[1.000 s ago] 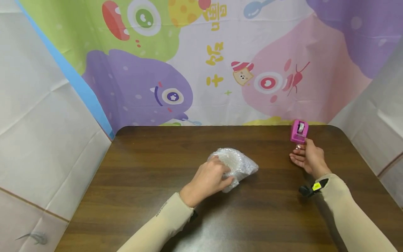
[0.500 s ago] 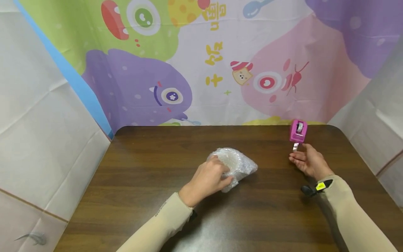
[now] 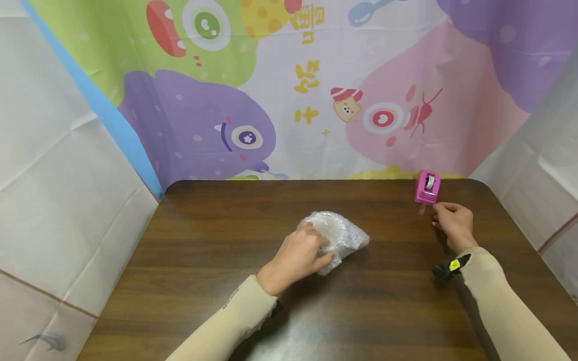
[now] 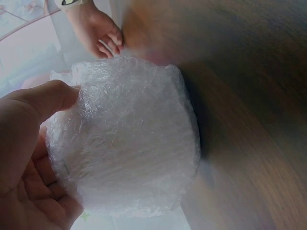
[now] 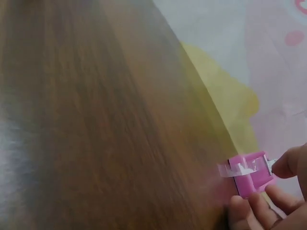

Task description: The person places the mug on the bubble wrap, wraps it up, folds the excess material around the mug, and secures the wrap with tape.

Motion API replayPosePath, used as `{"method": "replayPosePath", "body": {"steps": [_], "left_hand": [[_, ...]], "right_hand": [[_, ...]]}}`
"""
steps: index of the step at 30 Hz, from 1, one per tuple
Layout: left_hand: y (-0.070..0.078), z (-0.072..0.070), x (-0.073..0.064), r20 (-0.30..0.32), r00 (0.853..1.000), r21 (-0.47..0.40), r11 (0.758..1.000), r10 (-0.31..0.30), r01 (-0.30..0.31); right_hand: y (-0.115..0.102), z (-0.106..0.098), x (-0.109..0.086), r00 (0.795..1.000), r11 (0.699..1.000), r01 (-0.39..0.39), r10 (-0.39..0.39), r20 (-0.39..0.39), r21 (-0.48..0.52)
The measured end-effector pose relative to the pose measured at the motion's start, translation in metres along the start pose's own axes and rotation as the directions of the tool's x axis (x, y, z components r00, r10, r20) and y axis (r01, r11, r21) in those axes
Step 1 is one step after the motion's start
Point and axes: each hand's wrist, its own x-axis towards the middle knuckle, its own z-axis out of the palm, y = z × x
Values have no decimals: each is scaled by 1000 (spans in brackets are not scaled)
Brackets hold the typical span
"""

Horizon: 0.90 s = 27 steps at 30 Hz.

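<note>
A bubble-wrapped bundle [image 3: 340,233] sits near the middle of the table, its contents hidden. My left hand [image 3: 298,253] grips its near left side; in the left wrist view the thumb lies over the bubble wrap [image 4: 129,139] and the fingers are behind it. At the back right stands a pink tape dispenser [image 3: 427,188]. My right hand [image 3: 453,225] is at its front right corner, fingers curled, pinching the edge between thumb and fingertips. A short strip of clear tape [image 5: 230,170] sticks out from the dispenser front, with its free end apart from the fingers.
The dark wooden table [image 3: 217,240] ends at the back against a printed cartoon curtain [image 3: 307,140]. Pale sheets hang on the left [image 3: 63,175] and right sides. A black strap [image 3: 451,268] with a yellow label is on the right wrist.
The right hand first drew out tape with spread fingers, then moved back up to the dispenser's right corner and curled its fingers. The left hand and the bundle stayed put.
</note>
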Motion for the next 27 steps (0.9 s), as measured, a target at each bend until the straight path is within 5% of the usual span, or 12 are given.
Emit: {"method": "replayPosePath", "body": {"steps": [7,27], "left_hand": [[0,0,1,13,1000,7,1000,2,-2],[0,-2,-1,-1,1000,27,1000,4,-4]], "right_hand": [[-3,6,14,996,1000,-13,13,-90,-3],[-18,16,23,989,991,-121,115,-91,-57]]}}
